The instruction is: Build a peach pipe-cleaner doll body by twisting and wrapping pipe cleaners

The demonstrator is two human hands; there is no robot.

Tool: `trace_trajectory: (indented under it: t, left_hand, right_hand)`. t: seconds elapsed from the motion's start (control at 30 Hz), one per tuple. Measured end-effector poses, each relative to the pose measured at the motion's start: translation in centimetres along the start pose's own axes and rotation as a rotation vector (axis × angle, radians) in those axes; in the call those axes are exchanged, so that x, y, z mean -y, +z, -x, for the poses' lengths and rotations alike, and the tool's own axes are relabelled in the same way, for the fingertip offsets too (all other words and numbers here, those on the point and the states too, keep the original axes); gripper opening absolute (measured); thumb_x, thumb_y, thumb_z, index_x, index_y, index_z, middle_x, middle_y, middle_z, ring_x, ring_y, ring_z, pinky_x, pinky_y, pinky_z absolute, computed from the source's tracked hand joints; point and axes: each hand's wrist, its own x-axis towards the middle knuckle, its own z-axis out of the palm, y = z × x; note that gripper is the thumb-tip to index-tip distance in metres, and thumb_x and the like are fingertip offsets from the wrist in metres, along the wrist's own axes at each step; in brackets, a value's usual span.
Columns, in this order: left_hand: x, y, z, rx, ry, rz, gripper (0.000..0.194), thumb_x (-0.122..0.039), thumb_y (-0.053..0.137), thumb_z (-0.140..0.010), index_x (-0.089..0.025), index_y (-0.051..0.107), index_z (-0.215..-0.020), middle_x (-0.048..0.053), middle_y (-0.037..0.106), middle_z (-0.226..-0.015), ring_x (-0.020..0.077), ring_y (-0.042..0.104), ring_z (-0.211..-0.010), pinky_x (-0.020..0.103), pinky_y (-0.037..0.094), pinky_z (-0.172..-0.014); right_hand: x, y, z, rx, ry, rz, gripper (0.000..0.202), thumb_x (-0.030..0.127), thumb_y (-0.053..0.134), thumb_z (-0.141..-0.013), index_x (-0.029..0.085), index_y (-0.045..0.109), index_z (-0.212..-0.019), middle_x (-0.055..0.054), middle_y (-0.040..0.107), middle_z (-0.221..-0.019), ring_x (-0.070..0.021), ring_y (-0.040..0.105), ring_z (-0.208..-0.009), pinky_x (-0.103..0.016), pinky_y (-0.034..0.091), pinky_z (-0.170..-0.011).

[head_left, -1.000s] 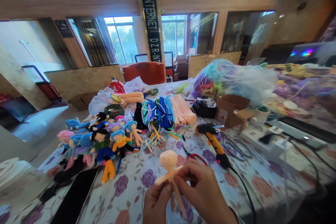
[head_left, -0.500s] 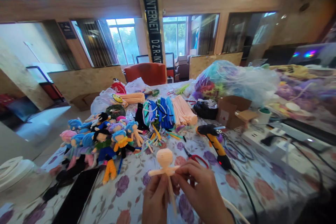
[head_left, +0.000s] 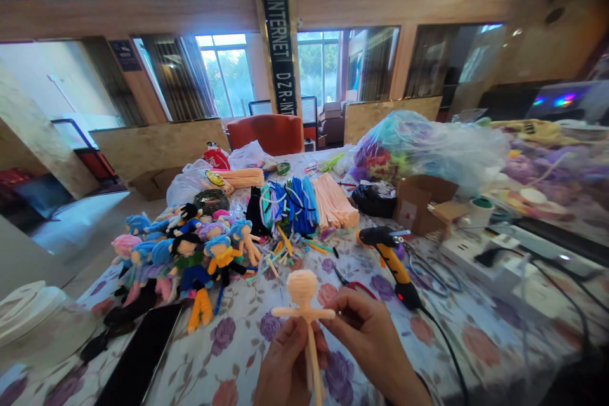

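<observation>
A peach doll body of fuzzy pipe cleaners (head_left: 302, 292) stands upright before me, with a round wound head, two straight arms held out sideways and long thin legs hanging down. My left hand (head_left: 285, 358) is closed around it just under the arms, thumb in front. Bent in a pinch, my right hand (head_left: 364, 336) is at the tip of the doll's right-side arm; its other fingers curl behind. Beyond that hand lie red-handled scissors (head_left: 359, 285), partly covered by it. A yellow and black glue gun (head_left: 392, 260) rests farther right, its red light on.
Several finished dolls (head_left: 185, 254) are heaped at left, near a black phone (head_left: 140, 355) and a white lidded container (head_left: 40, 323). Bundles of blue pipe cleaners (head_left: 292, 203) and peach pipe cleaners (head_left: 333, 203) lie behind cut scraps. A power strip (head_left: 495, 273) with cables sits right.
The doll has shifted slightly right and its legs show more plainly. My right fingers have slid outward, so the tip of the doll's arm now shows.
</observation>
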Motion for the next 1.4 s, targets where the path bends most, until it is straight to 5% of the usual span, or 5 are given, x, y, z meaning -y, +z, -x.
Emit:
trace_trajectory:
  t: [0.6,0.87,1.07,1.17,1.4]
  left_hand:
    - [-0.1,0.1,-0.1,-0.149,0.125,-0.125,0.028,-0.034,0.083,-0.054,-0.015,0.063,-0.056,-0.001,0.062,-0.046,0.0095,0.053,-0.045,0.019,0.041,-0.047]
    - [-0.1,0.7,0.2,-0.083,0.084,0.005,0.028,-0.032,0.083,-0.053,-0.014,0.061,-0.054,-0.001,0.059,-0.043,0.0101,0.052,-0.037,0.021,0.04,-0.042]
    - [-1.7,0.7,1.1,-0.142,0.074,0.066,0.015,-0.023,0.078,-0.06,-0.015,0.066,-0.06,0.002,0.063,-0.051,0.0139,0.057,-0.045,0.028,0.049,-0.054]
    - [-2.3,0.4,1.1,-0.217,0.144,0.061,0.014,-0.023,0.079,-0.059,-0.016,0.068,-0.063,0.002,0.066,-0.053,0.0146,0.059,-0.05,0.028,0.05,-0.059]
    - [-2.1,1.0,1.6,-0.271,0.186,0.027,0.015,-0.024,0.081,-0.054,-0.017,0.068,-0.056,0.001,0.065,-0.047,0.0154,0.059,-0.047,0.026,0.047,-0.051]
  right_hand:
    - [1.0,-0.7,0.7,-0.004,-0.271,0.35,0.015,0.015,0.056,-0.081,0.017,0.06,-0.067,-0.001,0.055,-0.066,-0.0104,0.053,-0.056,-0.017,0.038,-0.045]
    - [1.0,-0.8,0.7,0.0,-0.356,0.385,0.013,0.012,0.054,-0.082,0.018,0.06,-0.073,-0.001,0.057,-0.069,-0.0127,0.057,-0.064,-0.02,0.043,-0.054]
    - [2.2,-1.8,1.0,-0.233,-0.599,0.476,0.018,0.011,0.061,-0.077,0.021,0.063,-0.092,-0.007,0.064,-0.092,-0.0209,0.06,-0.088,-0.04,0.044,-0.087]
    - [3.1,-2.2,1.2,-0.304,-0.665,0.466,0.016,0.008,0.062,-0.074,0.022,0.062,-0.082,-0.003,0.064,-0.078,-0.0194,0.061,-0.077,-0.041,0.044,-0.084]
    - [3.2,-1.5,1.2,-0.148,-0.719,0.441,0.023,0.006,0.063,-0.073,0.023,0.064,-0.088,-0.001,0.07,-0.077,-0.0169,0.065,-0.072,-0.036,0.049,-0.08]
